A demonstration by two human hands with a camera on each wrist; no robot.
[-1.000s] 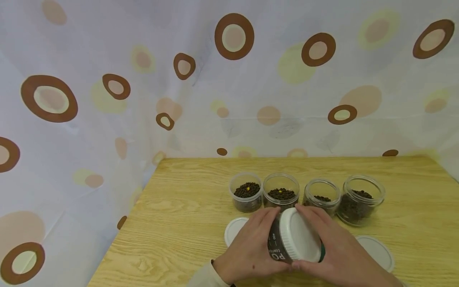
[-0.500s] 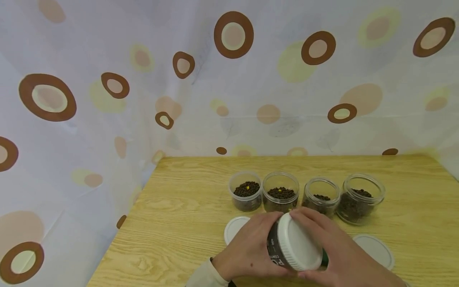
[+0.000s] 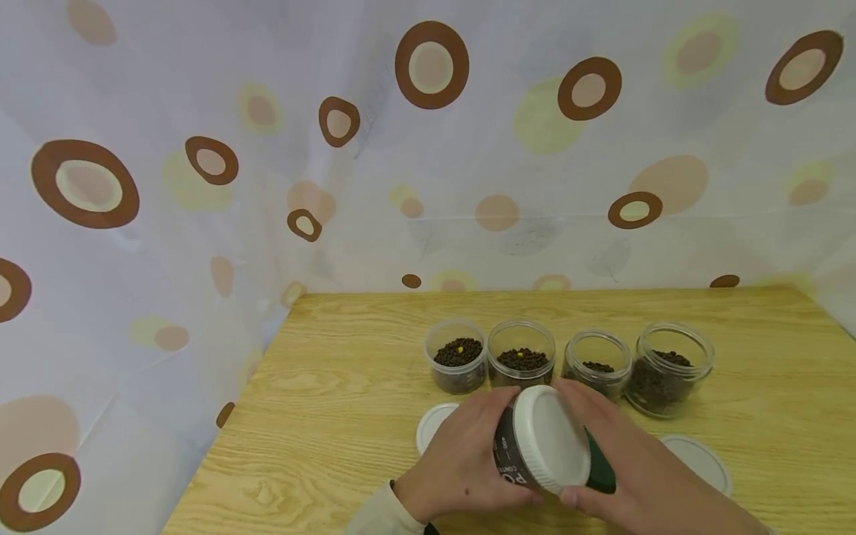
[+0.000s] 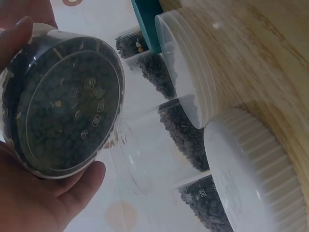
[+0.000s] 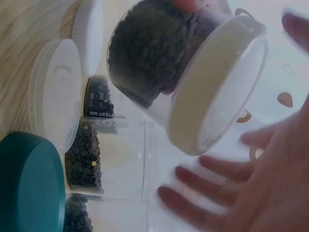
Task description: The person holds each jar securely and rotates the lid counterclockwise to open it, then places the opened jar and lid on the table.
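A clear jar (image 4: 63, 106) of dark pellets, with a dark label and a white ribbed lid (image 3: 550, 438), is tilted above the table. My left hand (image 3: 461, 464) grips its body, the thumb and fingers curled round the side. In the right wrist view, my right hand (image 5: 256, 179) has its fingers spread, with a gap between them and the lid. The head view has this hand around the lid's right side, overlapping its edge. A dark green lid (image 3: 600, 464) lies below, partly hidden behind the right hand.
Several uncapped clear jars stand in a row behind the hands, holding dark pellets; the leftmost jar (image 3: 458, 380) and its neighbour (image 3: 521, 371) each show a yellow bit on top. White lids lie at left (image 3: 429, 425) and right (image 3: 698, 462) on the wooden table (image 3: 301, 431).
The held jar has shifted slightly left and tilts a little differently. My right hand has moved slightly against the lid, and more of the green lid shows.
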